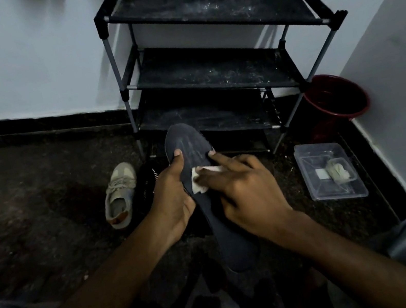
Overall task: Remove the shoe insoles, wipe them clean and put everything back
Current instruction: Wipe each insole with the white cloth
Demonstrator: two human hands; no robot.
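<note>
A long dark grey insole [197,152] is held up over the floor, toe end pointing away. My left hand [170,200] grips its left edge, thumb on the upper face. My right hand [246,189] presses a small white wipe [197,182] flat against the middle of the insole. A beige sneaker [120,195] lies on the floor to the left. A dark shoe [148,181] sits beside it, mostly hidden behind my left hand.
A black three-tier shoe rack [211,70] stands against the wall ahead. A red bucket [336,100] sits in the right corner. A clear plastic box [335,185] with a cloth and a white pad lies on the floor at right. My knees frame the bottom corners.
</note>
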